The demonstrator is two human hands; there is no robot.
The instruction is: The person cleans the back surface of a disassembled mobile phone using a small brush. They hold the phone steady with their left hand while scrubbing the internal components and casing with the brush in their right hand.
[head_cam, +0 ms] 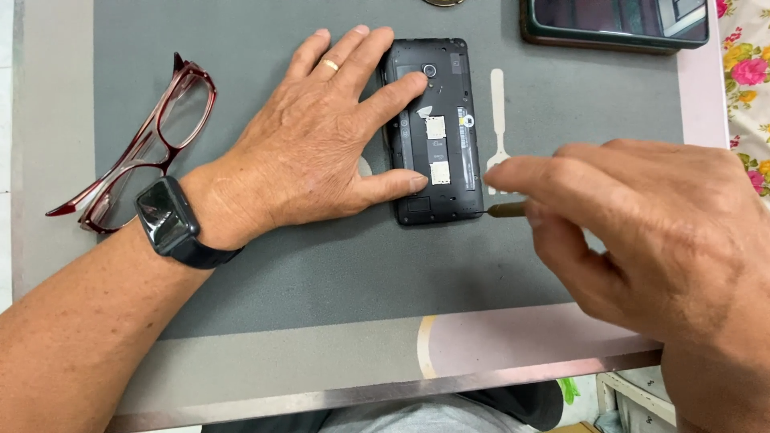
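Observation:
A black phone (437, 132) with its back cover off lies face down on the grey work mat (321, 273). My left hand (317, 140) lies flat on the mat, index finger and thumb pressing the phone's left side. It wears a ring and a dark smartwatch (164, 220). My right hand (642, 232) pinches a thin dark tool (505, 210) whose tip touches the phone's lower right corner.
Red-framed glasses (144, 148) lie at the mat's left. A dark green-edged phone or tablet (613, 24) rests at the top right. A flowered cloth (750, 88) shows at the far right. The table's metal front edge (385, 393) runs along the bottom.

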